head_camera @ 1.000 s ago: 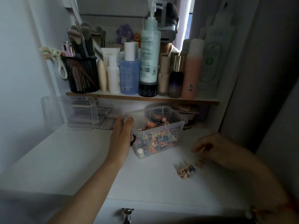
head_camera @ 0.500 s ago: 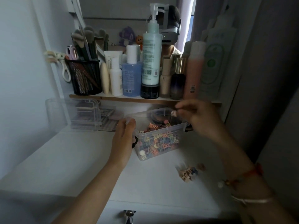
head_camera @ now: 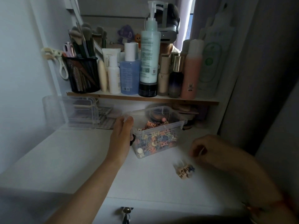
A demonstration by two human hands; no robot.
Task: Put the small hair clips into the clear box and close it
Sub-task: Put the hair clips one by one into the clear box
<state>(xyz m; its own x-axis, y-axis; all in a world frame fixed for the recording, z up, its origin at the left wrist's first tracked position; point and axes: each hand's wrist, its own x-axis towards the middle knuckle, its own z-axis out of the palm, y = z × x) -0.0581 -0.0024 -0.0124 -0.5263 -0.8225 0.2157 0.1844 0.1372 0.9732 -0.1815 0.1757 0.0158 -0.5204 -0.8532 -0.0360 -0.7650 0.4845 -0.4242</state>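
Observation:
A clear plastic box (head_camera: 171,126) stands open on the white desk (head_camera: 80,159), holding several small colourful hair clips (head_camera: 155,139). My left hand (head_camera: 121,133) grips the box's left end at the rim. A few small hair clips (head_camera: 184,171) lie in a little heap on the desk in front and to the right of the box. My right hand (head_camera: 210,151) hovers just above and right of that heap, fingers curled downward; whether it holds a clip is not visible. No lid shows on the box.
A shelf (head_camera: 142,98) above the desk carries bottles, a tall pump bottle (head_camera: 149,50) and a black mesh brush holder (head_camera: 83,75). A clear organiser (head_camera: 71,112) stands at the left under the shelf. A drawer key (head_camera: 126,214) sits at the front edge.
My right hand has come down from above the box to the heap of clips on the desk. The left hand and the box have stayed put.

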